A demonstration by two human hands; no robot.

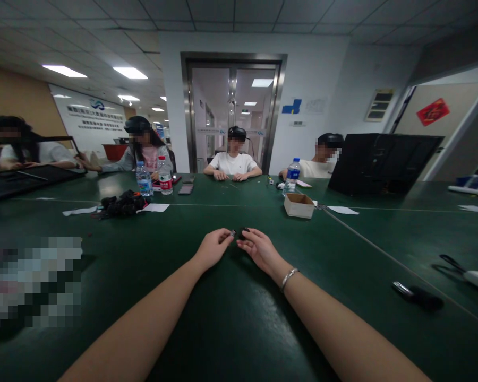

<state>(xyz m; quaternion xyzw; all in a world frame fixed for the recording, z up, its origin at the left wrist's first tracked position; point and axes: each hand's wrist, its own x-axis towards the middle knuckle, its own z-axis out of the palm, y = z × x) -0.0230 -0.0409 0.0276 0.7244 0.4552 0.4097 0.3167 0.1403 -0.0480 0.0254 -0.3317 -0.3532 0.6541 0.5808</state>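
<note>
Both of my hands meet above the green table (231, 329), in front of me. My left hand (214, 248) pinches a small silvery metal piece (233, 233) between thumb and fingertips. In the fingers of my right hand (262, 250) is a small dark piece (244, 233), partly covered by the fingers. A narrow gap separates the two pieces. Both are too small to name by kind. A metal bracelet (289, 278) circles my right wrist.
Ahead stands a small open cardboard box (299, 207), near a water bottle (291, 176). A heap of black items (125, 204) lies left, by bottles (165, 178). At right are a black-and-silver object (418, 296) and a large black panel (382, 164). Several people sit around the table.
</note>
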